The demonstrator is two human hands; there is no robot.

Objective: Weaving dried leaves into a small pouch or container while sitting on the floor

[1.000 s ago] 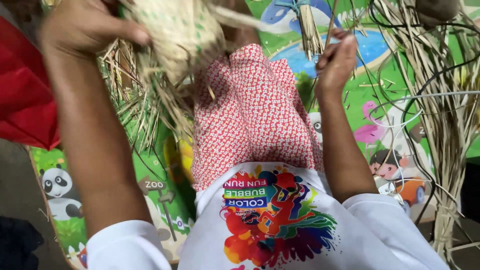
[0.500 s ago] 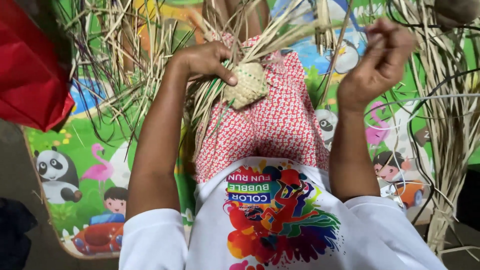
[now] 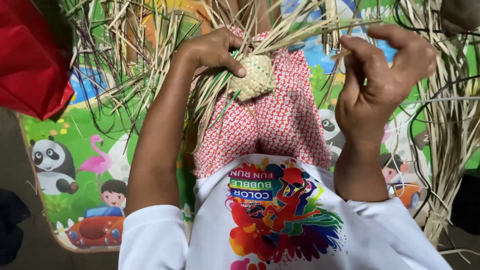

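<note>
My left hand [image 3: 212, 50] grips a small woven straw piece [image 3: 254, 77], a pale plaited square with green strands, held over my lap in red-and-white patterned trousers [image 3: 280, 125]. Long loose straw ends fan out from it upward and to the left. My right hand [image 3: 382, 75] is raised at the right with fingers curled, pinching a thin straw strand [image 3: 345, 52] that runs back toward the woven piece. My white shirt with a colourful print [image 3: 280, 220] fills the bottom of the view.
A colourful play mat [image 3: 75, 165] with a panda, flamingo and car pictures lies under me. A bundle of dry straw [image 3: 450, 140] and dark cables lie at the right. More straw is heaped at the upper left, beside a red cloth [image 3: 30, 60].
My left hand has brought the woven piece down from high up to over my lap. My right hand has risen and closed on a strand.
</note>
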